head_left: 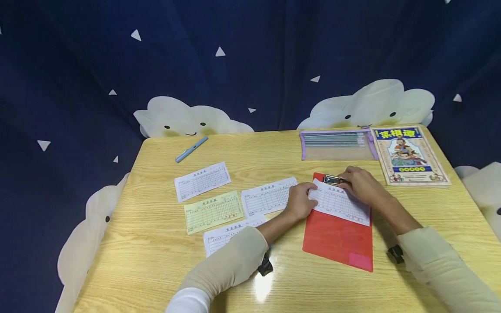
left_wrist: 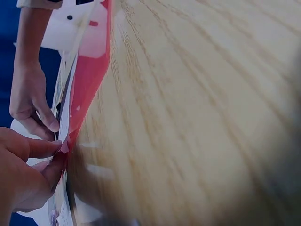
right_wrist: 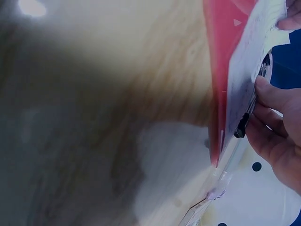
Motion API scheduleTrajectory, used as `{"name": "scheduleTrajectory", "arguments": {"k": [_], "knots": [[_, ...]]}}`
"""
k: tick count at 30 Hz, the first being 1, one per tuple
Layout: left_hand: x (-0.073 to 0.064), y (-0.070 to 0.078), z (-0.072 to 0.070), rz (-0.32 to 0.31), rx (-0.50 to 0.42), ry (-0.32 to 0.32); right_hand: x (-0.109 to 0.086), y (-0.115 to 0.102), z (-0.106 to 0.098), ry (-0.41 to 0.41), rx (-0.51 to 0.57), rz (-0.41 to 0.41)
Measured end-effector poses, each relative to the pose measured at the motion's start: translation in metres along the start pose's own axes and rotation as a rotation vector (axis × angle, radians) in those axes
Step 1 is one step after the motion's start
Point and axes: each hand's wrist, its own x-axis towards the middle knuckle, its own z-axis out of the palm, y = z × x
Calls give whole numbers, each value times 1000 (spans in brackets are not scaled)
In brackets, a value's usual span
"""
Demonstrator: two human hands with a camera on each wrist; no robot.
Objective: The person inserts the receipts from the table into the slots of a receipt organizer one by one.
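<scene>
A red clipboard [head_left: 336, 239] with a metal clip [head_left: 332, 179] at its top lies on the table, right of the middle. Over its upper half lies a white printed slip [head_left: 340, 203] with a ruled grid. My left hand [head_left: 299, 201] pinches that slip's left edge near the upper corner; in the left wrist view its thumb and fingers meet on the paper beside the red board. At the top of the board my right hand [head_left: 363, 184] holds the clip, and the right wrist view shows the thumb [right_wrist: 270, 93] on it with the fingers behind.
Left of the clipboard lie several slips, among them a yellow slip [head_left: 213, 211] and a white slip [head_left: 202, 181]. A blue pen [head_left: 192, 149] is farther back. A pencil pouch [head_left: 332, 151] and an illustrated book [head_left: 411, 155] lie behind the clipboard, near the table's back edge.
</scene>
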Motion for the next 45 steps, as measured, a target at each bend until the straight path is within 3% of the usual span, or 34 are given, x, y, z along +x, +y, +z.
{"name": "scheduleTrajectory", "arguments": {"k": [14, 45], "knots": [[-2, 4, 5, 13, 70, 12, -2, 0, 4, 85, 5, -32], [15, 4, 10, 19, 129, 26, -1, -4, 1, 48, 3, 2]]}}
